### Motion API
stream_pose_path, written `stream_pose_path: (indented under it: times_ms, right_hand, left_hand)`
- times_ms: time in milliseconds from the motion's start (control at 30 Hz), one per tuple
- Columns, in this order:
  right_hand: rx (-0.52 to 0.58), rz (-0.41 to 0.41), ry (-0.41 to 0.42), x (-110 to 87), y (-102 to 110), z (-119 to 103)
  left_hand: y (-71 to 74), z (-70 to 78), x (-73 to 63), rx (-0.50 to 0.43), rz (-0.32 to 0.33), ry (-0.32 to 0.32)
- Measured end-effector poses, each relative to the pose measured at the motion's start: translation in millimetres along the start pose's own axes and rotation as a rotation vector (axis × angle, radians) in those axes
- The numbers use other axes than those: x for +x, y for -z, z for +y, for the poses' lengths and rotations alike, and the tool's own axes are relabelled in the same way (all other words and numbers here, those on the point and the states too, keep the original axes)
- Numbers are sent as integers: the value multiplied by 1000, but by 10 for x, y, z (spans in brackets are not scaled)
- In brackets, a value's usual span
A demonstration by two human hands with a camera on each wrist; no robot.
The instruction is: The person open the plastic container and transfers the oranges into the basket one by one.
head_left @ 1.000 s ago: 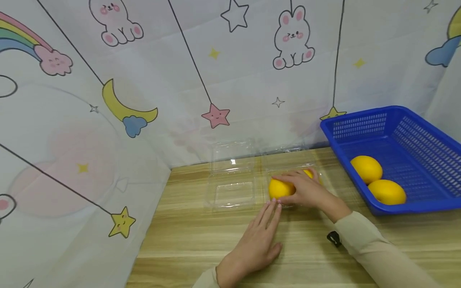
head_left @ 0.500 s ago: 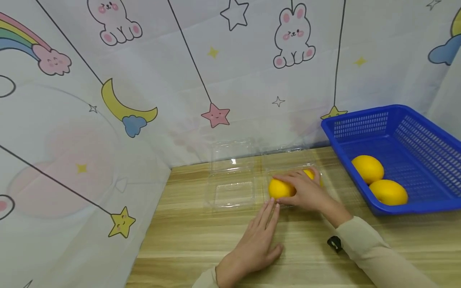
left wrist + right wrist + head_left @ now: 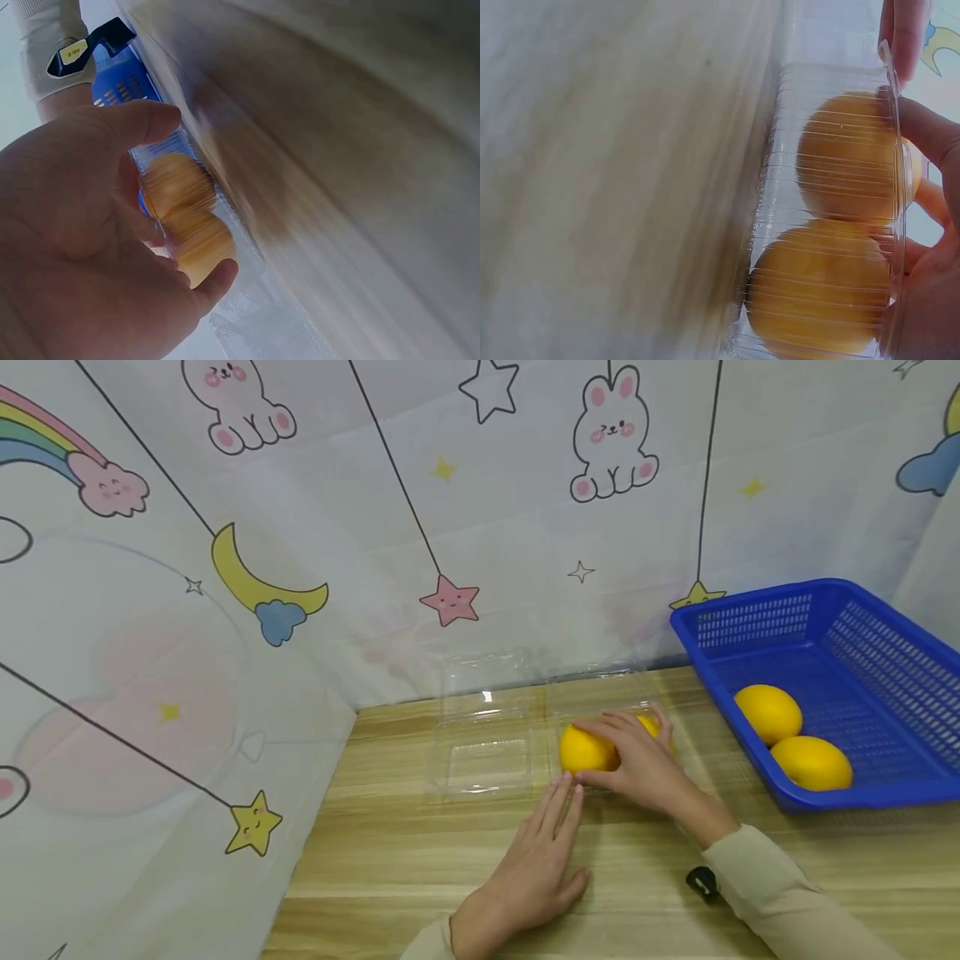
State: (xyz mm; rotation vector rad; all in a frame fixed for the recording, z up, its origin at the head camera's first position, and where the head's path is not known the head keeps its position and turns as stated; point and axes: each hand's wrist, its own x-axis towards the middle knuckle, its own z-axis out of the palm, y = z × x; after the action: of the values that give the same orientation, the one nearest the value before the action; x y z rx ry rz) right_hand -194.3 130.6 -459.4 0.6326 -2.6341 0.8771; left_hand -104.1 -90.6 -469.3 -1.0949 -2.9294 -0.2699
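Note:
My right hand [image 3: 648, 768] grips a yellow-orange fruit that looks like an orange [image 3: 583, 752], thumb on its near side and fingers over the top. This fruit sits in the right one of two clear plastic clamshell boxes [image 3: 776, 187]. A second orange [image 3: 817, 289] lies beside it in the same box, partly covered by the right hand in the head view. My left hand [image 3: 528, 860] lies with straight fingers, their tips at the box's near edge below the first orange. Whether those tips press the box is unclear.
Left of the filled box stands the other clear box [image 3: 487, 720], lid up and nothing inside. A blue plastic basket [image 3: 900, 797] with two more oranges [image 3: 812, 763] stands at the right. Behind the wooden table [image 3: 390, 860] hangs a printed curtain [image 3: 525, 535].
The right hand and forearm have shifted slightly to the right and down, fingers still around the orange. The left hand stays nearly in place.

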Motion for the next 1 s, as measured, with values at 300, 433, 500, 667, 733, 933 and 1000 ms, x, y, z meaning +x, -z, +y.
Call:
stream_pose_path:
  times_ms: [300, 433, 500, 667, 733, 933, 1000]
  right_hand:
    - [92, 91, -24, 25, 39, -24]
    - [124, 140, -9, 10, 90, -49]
    - [133, 161, -1, -2, 135, -63]
    - [132, 196, 16, -29, 262, -106]
    - [133, 213, 21, -46, 314, -110]
    - [142, 258, 35, -144, 478, -132]
    - [142, 261, 32, -187, 544, -151]
  left_hand:
    - [-9, 1, -2, -14, -12, 31]
    - [-9, 5, -2, -24, -17, 38]
    - [-8, 7, 5, -26, -22, 36]
    - [7, 7, 2, -27, -36, 44]
    - [12, 6, 3, -29, -43, 48]
    - [9, 9, 4, -36, -45, 51]
    - [3, 11, 1, -39, -42, 50]
